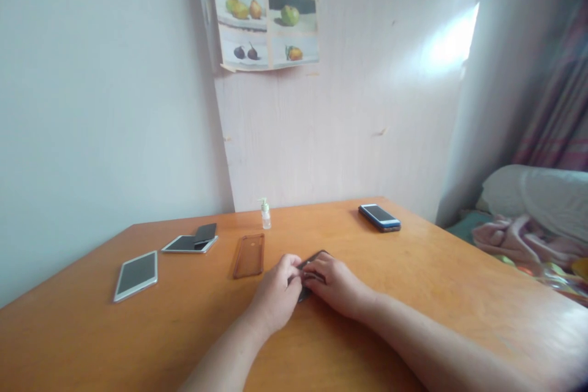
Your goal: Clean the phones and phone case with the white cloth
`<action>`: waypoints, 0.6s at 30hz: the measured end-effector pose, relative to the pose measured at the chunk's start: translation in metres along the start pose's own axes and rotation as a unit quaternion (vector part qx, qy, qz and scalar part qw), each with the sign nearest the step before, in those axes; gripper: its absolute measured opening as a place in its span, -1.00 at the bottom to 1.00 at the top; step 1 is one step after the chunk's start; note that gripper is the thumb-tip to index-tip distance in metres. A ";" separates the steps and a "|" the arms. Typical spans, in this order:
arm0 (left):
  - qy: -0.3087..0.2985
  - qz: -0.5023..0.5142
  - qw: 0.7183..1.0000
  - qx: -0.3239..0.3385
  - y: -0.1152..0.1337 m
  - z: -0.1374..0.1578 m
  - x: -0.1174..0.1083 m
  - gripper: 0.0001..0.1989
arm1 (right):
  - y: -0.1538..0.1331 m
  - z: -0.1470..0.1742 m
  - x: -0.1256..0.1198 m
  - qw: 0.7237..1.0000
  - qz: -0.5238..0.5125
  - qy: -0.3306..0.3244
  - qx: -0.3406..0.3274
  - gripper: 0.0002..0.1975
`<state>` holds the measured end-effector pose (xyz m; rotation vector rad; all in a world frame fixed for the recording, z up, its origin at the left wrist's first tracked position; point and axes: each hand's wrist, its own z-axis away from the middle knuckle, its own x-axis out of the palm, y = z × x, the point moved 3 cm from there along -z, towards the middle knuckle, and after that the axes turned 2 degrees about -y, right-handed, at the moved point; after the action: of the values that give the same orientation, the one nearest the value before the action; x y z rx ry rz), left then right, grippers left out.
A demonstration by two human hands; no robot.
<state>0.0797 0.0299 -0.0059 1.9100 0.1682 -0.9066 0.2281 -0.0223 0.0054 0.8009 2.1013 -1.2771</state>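
Note:
A dark phone [313, 256] lies on the orange-brown table between my two hands, slanting away from me and mostly covered by them. My left hand [281, 291] is closed at its left edge, thumb and fingers bent against it. Across its top rests my right hand [337, 285], its fingers curled and pressed together close to my left fingertips. A small pale bit shows between the fingertips, too hidden to name. Just left of my hands is a translucent brown phone case [250, 256], lying flat.
On the table [184, 324] at left lie a white tablet [136, 276] and another white tablet [181, 244] with a dark phone [205, 233] on it. A small pump bottle [266, 215] stands at the back. Stacked phones [379, 217] lie far right, with bedding [528, 208] beyond.

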 end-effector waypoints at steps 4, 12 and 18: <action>0.006 0.040 0.998 0.039 -0.009 -0.003 -0.001 -0.67 | 0.013 -0.004 -0.004 0.997 0.032 0.052 0.039 -0.83; 0.013 -0.067 0.998 0.005 -0.016 0.000 -0.010 -0.51 | 0.023 -0.004 -0.017 0.993 0.079 0.054 0.070 -0.79; -0.010 -0.106 0.994 -0.013 -0.013 0.003 -0.011 -0.38 | 0.009 -0.002 -0.006 0.997 0.068 -0.015 -0.020 -0.80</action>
<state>0.0643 0.0373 -0.0086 1.8825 0.3753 -1.0581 0.2379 -0.0186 0.0054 0.8855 2.0060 -1.1653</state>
